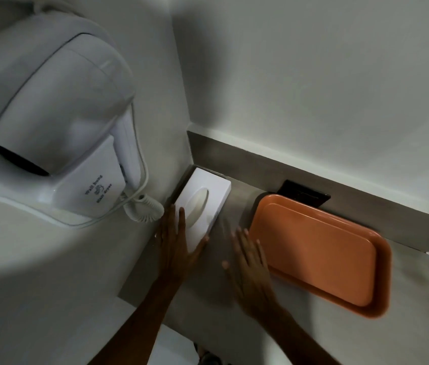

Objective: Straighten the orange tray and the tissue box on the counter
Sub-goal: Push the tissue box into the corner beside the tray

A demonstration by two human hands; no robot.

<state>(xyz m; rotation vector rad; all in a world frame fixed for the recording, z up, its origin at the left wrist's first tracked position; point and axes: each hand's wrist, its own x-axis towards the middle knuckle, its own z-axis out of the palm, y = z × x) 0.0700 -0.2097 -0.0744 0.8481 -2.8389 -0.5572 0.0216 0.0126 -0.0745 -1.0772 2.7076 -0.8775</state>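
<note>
A white tissue box (205, 192) with an oval slot lies in the counter's back left corner, against the left wall. My left hand (175, 246) rests flat on its near end, fingers spread, thumb against the box's right edge. The empty orange tray (321, 248) lies to the right, its long side roughly along the back ledge. My right hand (251, 267) hovers flat and open over the counter between box and tray, its fingers close to the tray's left rim; whether they touch it is unclear.
A white wall-mounted hair dryer (63, 114) with a coiled cord (143, 210) hangs on the left wall just above the box. A dark flat object (304, 194) leans on the back ledge behind the tray. The grey counter (224, 306) ends at a front edge near me.
</note>
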